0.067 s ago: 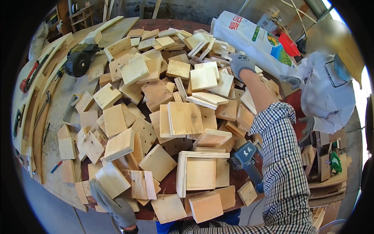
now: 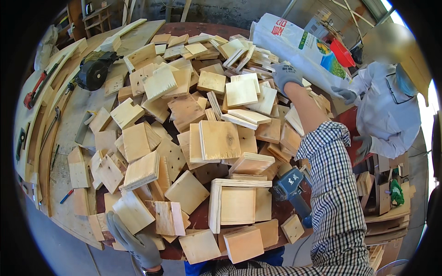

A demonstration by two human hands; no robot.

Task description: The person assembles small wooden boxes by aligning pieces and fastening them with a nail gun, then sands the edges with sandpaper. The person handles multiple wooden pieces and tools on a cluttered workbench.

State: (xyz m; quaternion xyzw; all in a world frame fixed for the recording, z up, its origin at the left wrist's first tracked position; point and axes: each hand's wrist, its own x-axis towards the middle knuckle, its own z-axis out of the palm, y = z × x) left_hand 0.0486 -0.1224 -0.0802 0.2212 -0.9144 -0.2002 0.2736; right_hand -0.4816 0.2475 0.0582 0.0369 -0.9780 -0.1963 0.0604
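Observation:
A large heap of pale plywood blocks point(image 2: 220, 139) lies in front of me on a dark red tabletop point(image 2: 195, 222). At the near left edge, my left hand point(image 2: 134, 243), in a grey glove, lies with its fingers stretched along the side of a square wooden block point(image 2: 133, 212). My right arm, in a checked sleeve, reaches over the right part of the heap. My right hand point(image 2: 286, 76), also gloved, rests on the far right blocks beside a white printed sack point(image 2: 294, 48); its fingers are mostly hidden. Below that forearm a dark blue power tool point(image 2: 291, 184) lies among the blocks.
A co-worker in a white top point(image 2: 389, 112) and grey gloves is at the right. On the left boards lie a black power tool point(image 2: 94, 71), a red-handled tool point(image 2: 34, 92) and a marker point(image 2: 66, 197). More wood pieces point(image 2: 384, 225) are stacked low right. A red basin point(image 2: 342, 53) stands behind.

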